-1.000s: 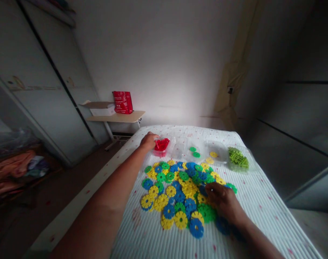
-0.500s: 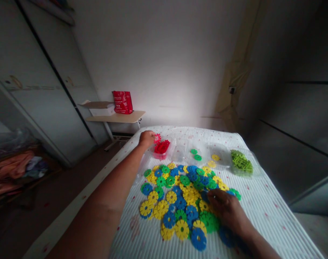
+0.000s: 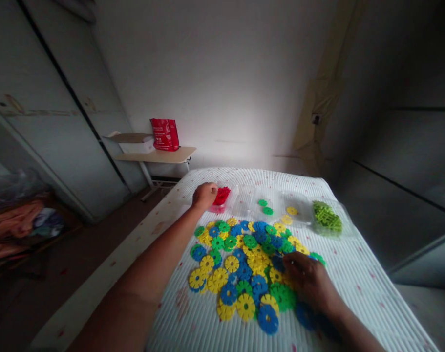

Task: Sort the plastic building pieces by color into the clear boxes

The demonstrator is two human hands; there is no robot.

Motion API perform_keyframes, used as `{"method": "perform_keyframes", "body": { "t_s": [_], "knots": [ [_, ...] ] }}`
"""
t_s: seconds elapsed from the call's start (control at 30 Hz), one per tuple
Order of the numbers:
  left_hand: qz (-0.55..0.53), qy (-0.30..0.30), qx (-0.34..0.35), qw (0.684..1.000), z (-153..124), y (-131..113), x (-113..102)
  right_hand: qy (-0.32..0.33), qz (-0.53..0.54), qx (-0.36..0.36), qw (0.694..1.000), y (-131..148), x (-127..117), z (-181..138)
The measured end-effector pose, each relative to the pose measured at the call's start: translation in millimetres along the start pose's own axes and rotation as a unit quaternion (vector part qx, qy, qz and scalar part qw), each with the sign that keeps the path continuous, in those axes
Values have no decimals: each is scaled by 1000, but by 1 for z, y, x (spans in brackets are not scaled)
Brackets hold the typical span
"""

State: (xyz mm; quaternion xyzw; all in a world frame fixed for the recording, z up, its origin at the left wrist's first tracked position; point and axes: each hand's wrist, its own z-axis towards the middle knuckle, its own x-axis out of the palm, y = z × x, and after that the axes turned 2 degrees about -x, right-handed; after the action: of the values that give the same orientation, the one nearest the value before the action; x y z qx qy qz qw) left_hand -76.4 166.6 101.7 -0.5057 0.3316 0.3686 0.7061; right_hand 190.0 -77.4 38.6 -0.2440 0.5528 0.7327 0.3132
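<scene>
My left hand is closed at the left edge of a clear plastic tub of red notched pieces. Whatever its fingers may hold is hidden. Over the right side of a loose pile of yellow, blue and green notched plastic discs is my right hand. Its fingers are bent together at a blue disc, which they seem to pinch. More blue discs lie in shadow beneath that wrist.
Behind the pile stand clear tubs holding green discs, yellow discs and light-green pieces. The surface has a white ribbed cover. Beyond it, a small table carries a red bag and a box.
My left hand has moved slightly right and down against the tub, and the red piece that showed at its fingertips is no longer visible there. My right hand has barely moved.
</scene>
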Motion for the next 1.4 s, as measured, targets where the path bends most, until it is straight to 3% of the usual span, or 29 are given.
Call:
{"method": "perform_keyframes", "body": {
  "t_s": [0.1, 0.17, 0.3, 0.43, 0.6, 0.8, 0.9, 0.97, 1.03, 1.13, 1.23, 1.3, 1.4],
  "knots": [
    [-6, 73, 101, 992, -44, 4, 2, -45, -30, -33, 998, -4, -4, 2],
    [16, 140, 226, 964, -78, 9, 8, -86, -70, -63, 992, -12, -5, 5],
    [93, 156, 231, 956, -135, 17, 20, -136, -195, -81, 968, -30, 3, 8],
    [65, 159, 251, 953, -165, 14, 21, -89, -253, -51, 962, -32, 14, 8],
    [-41, 181, 312, 932, -188, 5, 19, 32, -176, -135, 975, -9, 20, 5],
    [-161, 210, 282, 922, -212, -3, 16, 134, -40, -232, 963, 26, 20, -5],
    [-220, 181, 277, 917, -210, -4, 11, 159, 19, -244, 957, 40, 17, -6],
    [-220, 144, 264, 928, -204, 0, 6, 137, 23, -222, 965, 40, 9, -5],
    [-179, 84, 227, 954, -196, 9, 2, 83, -19, -166, 983, 27, -3, -4],
    [-92, 6, 173, 981, -187, 30, 0, -16, -133, -46, 990, -17, -28, -9],
    [-36, 12, 152, 988, -191, 52, 7, -52, -232, -22, 971, -66, -52, -23],
    [-13, 35, 144, 989, -198, 61, 16, -26, -232, -34, 972, -86, -61, -35],
    [8, 60, 132, 989, -209, 64, 25, 43, -209, -58, 975, -89, -59, -50]
  ]
}}
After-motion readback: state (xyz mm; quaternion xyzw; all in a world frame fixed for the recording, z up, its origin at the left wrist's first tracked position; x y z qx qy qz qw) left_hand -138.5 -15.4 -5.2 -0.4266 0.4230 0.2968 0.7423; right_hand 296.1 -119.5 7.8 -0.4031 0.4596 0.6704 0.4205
